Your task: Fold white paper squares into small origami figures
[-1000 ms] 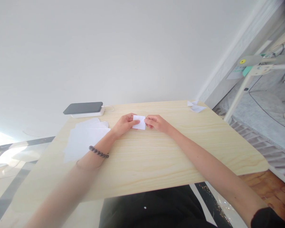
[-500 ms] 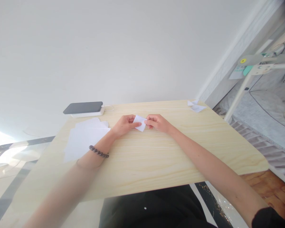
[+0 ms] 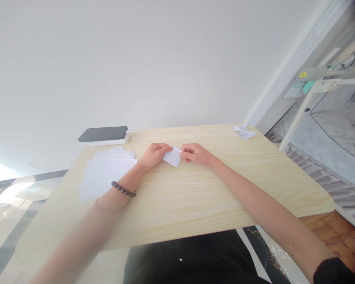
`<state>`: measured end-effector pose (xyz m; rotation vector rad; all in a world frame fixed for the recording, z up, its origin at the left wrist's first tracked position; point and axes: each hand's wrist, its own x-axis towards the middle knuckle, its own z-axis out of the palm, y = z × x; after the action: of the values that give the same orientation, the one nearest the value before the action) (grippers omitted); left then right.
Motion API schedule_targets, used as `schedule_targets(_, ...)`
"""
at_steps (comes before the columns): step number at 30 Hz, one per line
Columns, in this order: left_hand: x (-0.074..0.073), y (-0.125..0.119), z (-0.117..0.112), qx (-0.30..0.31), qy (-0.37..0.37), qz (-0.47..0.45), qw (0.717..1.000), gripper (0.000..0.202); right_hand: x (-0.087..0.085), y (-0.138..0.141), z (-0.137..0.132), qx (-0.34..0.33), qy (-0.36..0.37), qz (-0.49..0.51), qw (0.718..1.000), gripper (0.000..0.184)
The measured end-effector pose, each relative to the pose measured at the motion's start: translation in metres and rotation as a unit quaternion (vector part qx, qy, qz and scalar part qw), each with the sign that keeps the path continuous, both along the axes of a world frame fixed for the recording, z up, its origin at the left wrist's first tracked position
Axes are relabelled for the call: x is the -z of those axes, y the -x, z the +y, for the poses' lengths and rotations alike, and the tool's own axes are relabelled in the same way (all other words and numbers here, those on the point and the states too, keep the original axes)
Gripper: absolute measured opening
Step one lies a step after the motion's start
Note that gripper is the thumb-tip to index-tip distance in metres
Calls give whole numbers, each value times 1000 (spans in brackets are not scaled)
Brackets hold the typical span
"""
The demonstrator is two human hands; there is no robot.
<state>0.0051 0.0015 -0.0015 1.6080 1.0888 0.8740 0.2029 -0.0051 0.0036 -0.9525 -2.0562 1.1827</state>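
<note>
Between my two hands, just above the table, is a small folded piece of white paper (image 3: 172,157). My left hand (image 3: 155,155) pinches its upper left part, thumb on top and the other fingers behind. Its right corner is pinched by the thumb and fingers of my right hand (image 3: 194,154). A dark bead bracelet (image 3: 123,189) circles my left wrist. Beside my left forearm lie several white paper sheets (image 3: 106,175), partly overlapping. The underside of the held paper is hidden.
The light wood table (image 3: 195,205) meets a white wall. At its back left a dark phone (image 3: 103,133) rests on a white block with a cable (image 3: 136,133). Folded white papers (image 3: 245,134) lie at the back right. A white metal frame (image 3: 301,106) stands beyond the right edge.
My left thumb has moved up and left over the paper, so more of its face shows. The paper's lower corner points slightly further down. My right hand keeps its pinch.
</note>
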Motion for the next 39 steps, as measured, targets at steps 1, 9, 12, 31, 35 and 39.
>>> schedule_targets(1, 0, 0, 0, -5, -2, 4, 1000, 36, -1, 0, 0, -2, 2, -1, 1000, 23)
schedule_targets(9, -1, -2, -1, 11, 6, -27, 1000, 33, 1, 0, 0, 2, 9, 5, 1000, 23)
schedule_targets(12, -2, -3, -2, 26, 31, -73, 996, 34, 3, 0, 3, 24, 21, 34, 999, 22)
schedule_targets(31, -1, -2, -4, -34, -252, 175, 951, 25, 10, 1, 10, 167, -178, 22, 969, 24)
schedule_targets(35, 1, 3, 1, -28, -347, 233, 908, 25, 13, -2, 14, 150, -245, -21, 958, 13)
schedule_targets(39, 2, 6, 3, 12, -371, 309, 876, 26, 16, -1, 14, 117, -285, -98, 946, 17)
